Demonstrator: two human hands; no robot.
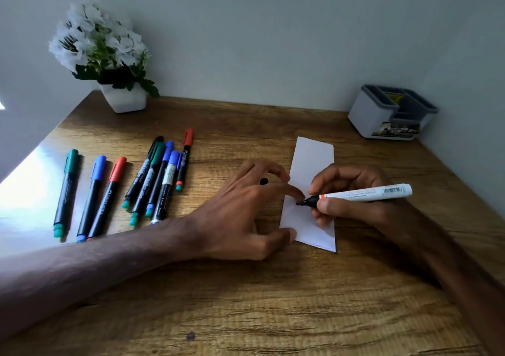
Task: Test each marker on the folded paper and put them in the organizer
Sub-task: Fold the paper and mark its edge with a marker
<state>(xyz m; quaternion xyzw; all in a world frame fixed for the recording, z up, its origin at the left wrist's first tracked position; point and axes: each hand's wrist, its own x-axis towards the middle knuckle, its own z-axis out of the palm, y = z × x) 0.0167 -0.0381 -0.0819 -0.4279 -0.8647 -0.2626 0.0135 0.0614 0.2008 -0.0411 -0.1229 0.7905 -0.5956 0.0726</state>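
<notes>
A folded white paper (314,159) lies on the wooden table (273,301). My right hand (352,213) grips a white marker (366,193) with its black tip touching the paper's middle. My left hand (240,213) presses the paper's left edge with index fingertip and thumb, and a small black cap (263,181) shows between its curled fingers. Several capped markers (161,175) in green, blue and red lie in a bunch to the left, and three more (90,194) lie further left. The grey and white organizer (366,115) stands at the back right.
A white pot of white flowers (109,55) stands at the table's back left corner. Walls close the back and the right side. Bright glare falls on the table's left edge.
</notes>
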